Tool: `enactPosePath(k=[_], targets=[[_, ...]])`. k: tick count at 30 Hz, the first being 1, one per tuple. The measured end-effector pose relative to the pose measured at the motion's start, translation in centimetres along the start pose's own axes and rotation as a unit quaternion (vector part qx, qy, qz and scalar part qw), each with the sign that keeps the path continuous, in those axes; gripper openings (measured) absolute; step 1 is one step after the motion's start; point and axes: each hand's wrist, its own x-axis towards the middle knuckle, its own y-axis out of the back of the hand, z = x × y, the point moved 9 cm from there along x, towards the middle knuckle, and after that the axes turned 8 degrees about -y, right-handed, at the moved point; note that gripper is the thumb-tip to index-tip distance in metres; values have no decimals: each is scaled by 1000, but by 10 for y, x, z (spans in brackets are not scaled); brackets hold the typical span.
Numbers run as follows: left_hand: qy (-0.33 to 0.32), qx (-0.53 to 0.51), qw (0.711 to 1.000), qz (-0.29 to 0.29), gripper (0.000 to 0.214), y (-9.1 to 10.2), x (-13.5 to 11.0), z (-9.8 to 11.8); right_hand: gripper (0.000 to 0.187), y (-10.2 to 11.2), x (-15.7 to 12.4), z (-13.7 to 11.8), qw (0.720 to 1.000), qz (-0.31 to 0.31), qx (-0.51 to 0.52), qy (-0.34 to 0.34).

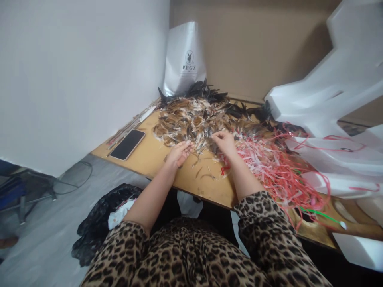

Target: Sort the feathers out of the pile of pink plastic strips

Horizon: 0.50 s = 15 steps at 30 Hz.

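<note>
A wide pile of brown, white and black feathers [182, 115] covers the back of the wooden table [161, 163]. My left hand [181, 152] is at the pile's near edge, palm partly turned up, with its fingers curled toward the thumb. Anything between those fingertips is too small to make out against the feathers. To its right, my right hand [225, 142] pinches thumb and forefinger together over the front of the pile. What that pinch holds, if anything, blends into the plumage. Several loose feathers [206, 175] lie on the wood between my forearms.
Red, pink and white ribbon strips [278, 167] heap up beside my right forearm. A phone [128, 144] lies at the table's left. Behind the feathers stands a white bag [185, 59]. White moulded pieces [338, 91] crowd the right side. A black plastic bag [104, 215] sits on the floor.
</note>
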Motion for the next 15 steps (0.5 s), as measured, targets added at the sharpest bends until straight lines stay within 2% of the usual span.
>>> enactPosePath(k=[3, 6, 8, 11, 15], targets=[[0, -8, 1000, -8, 14, 0, 0, 0, 14, -26, -12, -3, 993, -111, -29, 18], [2, -4, 1000, -15, 13, 0, 0, 0, 11, -51, -31, -13, 969, -205, -117, 70], [5, 3, 1000, -15, 12, 0, 0, -1, 11, -59, -44, -23, 947, -220, -195, 127], [5, 10, 1000, -22, 11, -2, -1, -1, 17, -67, -59, -40, 907, -201, -300, 215], [7, 18, 1000, -23, 7, -4, -3, -1, 24, -80, -72, -47, 856, -195, -403, 260]])
